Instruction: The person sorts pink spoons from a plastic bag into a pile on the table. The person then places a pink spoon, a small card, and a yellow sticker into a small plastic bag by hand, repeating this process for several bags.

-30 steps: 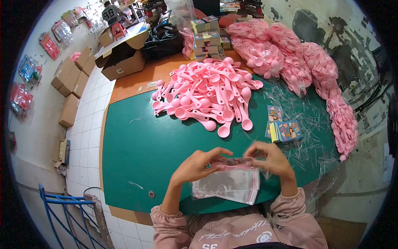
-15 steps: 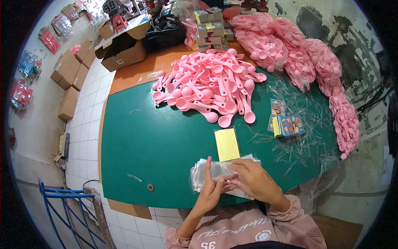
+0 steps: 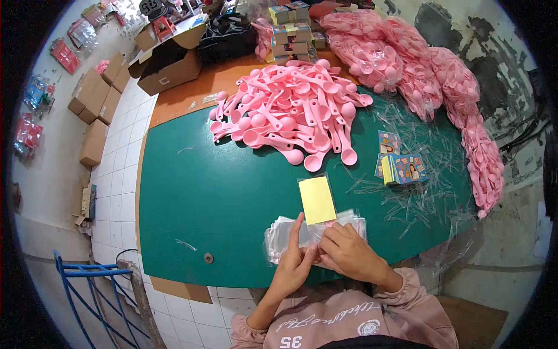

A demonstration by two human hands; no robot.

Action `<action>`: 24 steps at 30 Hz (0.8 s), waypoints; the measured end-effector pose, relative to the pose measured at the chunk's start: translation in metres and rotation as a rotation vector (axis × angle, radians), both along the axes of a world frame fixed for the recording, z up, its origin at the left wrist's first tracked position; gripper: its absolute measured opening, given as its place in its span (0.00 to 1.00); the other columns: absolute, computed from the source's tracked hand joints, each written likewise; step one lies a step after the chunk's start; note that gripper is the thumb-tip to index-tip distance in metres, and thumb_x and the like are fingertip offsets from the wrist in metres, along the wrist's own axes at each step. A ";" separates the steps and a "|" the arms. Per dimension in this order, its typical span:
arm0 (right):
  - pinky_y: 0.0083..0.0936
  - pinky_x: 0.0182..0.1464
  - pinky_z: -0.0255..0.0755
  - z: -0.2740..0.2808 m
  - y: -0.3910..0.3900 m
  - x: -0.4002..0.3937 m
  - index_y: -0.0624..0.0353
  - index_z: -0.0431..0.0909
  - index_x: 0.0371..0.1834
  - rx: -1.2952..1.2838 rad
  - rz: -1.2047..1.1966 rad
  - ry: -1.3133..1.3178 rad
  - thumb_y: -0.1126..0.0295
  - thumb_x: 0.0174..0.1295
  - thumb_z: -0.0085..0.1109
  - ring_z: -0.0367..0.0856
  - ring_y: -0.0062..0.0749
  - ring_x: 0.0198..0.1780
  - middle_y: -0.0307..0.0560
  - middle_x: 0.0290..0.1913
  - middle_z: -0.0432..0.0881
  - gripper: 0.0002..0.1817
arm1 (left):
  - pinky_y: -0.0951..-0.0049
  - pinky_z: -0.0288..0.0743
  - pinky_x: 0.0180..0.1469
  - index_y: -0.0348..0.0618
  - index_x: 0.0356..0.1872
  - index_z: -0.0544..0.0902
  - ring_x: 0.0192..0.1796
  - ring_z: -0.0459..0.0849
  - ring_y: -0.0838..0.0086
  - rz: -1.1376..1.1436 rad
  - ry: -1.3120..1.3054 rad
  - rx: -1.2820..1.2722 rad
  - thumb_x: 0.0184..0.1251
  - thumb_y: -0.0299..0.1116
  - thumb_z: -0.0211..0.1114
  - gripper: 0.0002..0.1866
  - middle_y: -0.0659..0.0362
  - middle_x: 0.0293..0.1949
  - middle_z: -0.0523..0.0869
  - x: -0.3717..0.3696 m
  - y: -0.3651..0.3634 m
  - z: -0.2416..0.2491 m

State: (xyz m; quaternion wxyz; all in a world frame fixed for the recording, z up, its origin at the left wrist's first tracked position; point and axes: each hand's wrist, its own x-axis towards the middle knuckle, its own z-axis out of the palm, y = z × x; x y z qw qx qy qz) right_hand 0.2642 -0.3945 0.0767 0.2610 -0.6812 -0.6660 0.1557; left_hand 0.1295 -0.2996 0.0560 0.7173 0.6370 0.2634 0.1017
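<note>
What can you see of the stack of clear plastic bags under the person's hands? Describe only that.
The stack of clear plastic bags lies flat near the front edge of the green table. The bags look thin, glossy and crinkled. The left hand and the right hand both rest on top, fingers pressing down. A yellow packet in a clear sleeve overlaps the stack's far edge.

A single head-worn camera looks forward and steeply down onto the green table (image 3: 221, 198) from above its near edge. The wide fisheye lens bends the scene into a dark-rimmed circle. The table fills the centre at close range; beyond its far edge the view reaches stacked goods, and left of it the tiled floor (image 3: 116, 163).
</note>
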 end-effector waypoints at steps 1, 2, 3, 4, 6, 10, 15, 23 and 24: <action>0.36 0.46 0.63 0.000 0.000 0.000 0.60 0.71 0.32 0.051 0.004 -0.021 0.69 0.49 0.60 0.69 0.43 0.43 0.48 0.35 0.69 0.11 | 0.80 0.75 0.36 0.47 0.69 0.44 0.33 0.78 0.80 -0.011 0.023 -0.041 0.67 0.24 0.48 0.32 0.56 0.32 0.81 0.002 0.002 0.001; 0.36 0.46 0.63 0.001 -0.001 0.002 0.60 0.71 0.32 0.052 0.002 -0.023 0.69 0.49 0.60 0.69 0.43 0.43 0.48 0.35 0.69 0.11 | 0.80 0.75 0.36 0.47 0.69 0.44 0.33 0.78 0.80 -0.013 0.022 -0.040 0.67 0.24 0.48 0.32 0.56 0.32 0.81 0.002 0.002 -0.001; 0.36 0.48 0.62 0.003 -0.002 0.006 0.60 0.71 0.32 0.059 0.054 0.042 0.69 0.48 0.61 0.69 0.43 0.43 0.49 0.35 0.69 0.11 | 0.81 0.74 0.35 0.47 0.69 0.46 0.32 0.76 0.82 -0.012 -0.008 -0.149 0.67 0.24 0.49 0.31 0.58 0.31 0.80 0.003 0.003 -0.007; 0.36 0.49 0.62 0.005 -0.003 0.011 0.60 0.70 0.32 0.066 0.106 0.106 0.69 0.48 0.61 0.69 0.43 0.43 0.49 0.34 0.69 0.12 | 0.82 0.74 0.34 0.48 0.68 0.48 0.31 0.75 0.84 -0.011 -0.038 -0.258 0.67 0.25 0.49 0.31 0.60 0.29 0.79 0.004 0.003 -0.010; 0.36 0.49 0.63 0.005 -0.006 0.019 0.60 0.71 0.32 0.069 0.156 0.159 0.70 0.49 0.61 0.69 0.43 0.42 0.49 0.34 0.69 0.11 | 0.83 0.74 0.33 0.48 0.67 0.51 0.33 0.77 0.83 -0.052 -0.036 -0.238 0.67 0.25 0.49 0.29 0.59 0.31 0.81 0.006 0.002 -0.003; 0.34 0.44 0.66 0.025 -0.021 0.047 0.61 0.73 0.30 -0.049 0.261 0.561 0.72 0.52 0.60 0.72 0.40 0.37 0.45 0.31 0.71 0.07 | 0.82 0.75 0.35 0.45 0.64 0.58 0.41 0.82 0.77 -0.003 0.010 -0.202 0.68 0.27 0.49 0.23 0.56 0.39 0.84 0.010 0.004 -0.002; 0.22 0.35 0.63 0.034 -0.087 0.162 0.58 0.70 0.24 0.253 -0.258 0.607 0.69 0.51 0.61 0.69 0.25 0.30 0.37 0.27 0.70 0.09 | 0.79 0.75 0.42 0.39 0.57 0.67 0.48 0.81 0.70 -0.105 -0.023 -0.262 0.70 0.29 0.46 0.16 0.52 0.45 0.82 0.004 0.006 -0.005; 0.34 0.49 0.67 0.042 -0.071 0.115 0.64 0.69 0.44 0.175 -0.722 -0.333 0.80 0.40 0.58 0.69 0.48 0.48 0.56 0.43 0.68 0.23 | 0.76 0.74 0.47 0.33 0.49 0.74 0.49 0.80 0.71 -0.059 -0.036 -0.300 0.71 0.31 0.45 0.14 0.52 0.46 0.81 0.010 -0.002 0.003; 0.30 0.45 0.70 0.033 -0.057 0.083 0.62 0.69 0.45 0.119 -0.513 0.214 0.74 0.37 0.67 0.70 0.44 0.47 0.52 0.43 0.67 0.27 | 0.76 0.74 0.47 0.33 0.49 0.74 0.48 0.81 0.71 -0.030 -0.038 -0.323 0.71 0.31 0.45 0.14 0.52 0.46 0.81 0.012 -0.004 0.007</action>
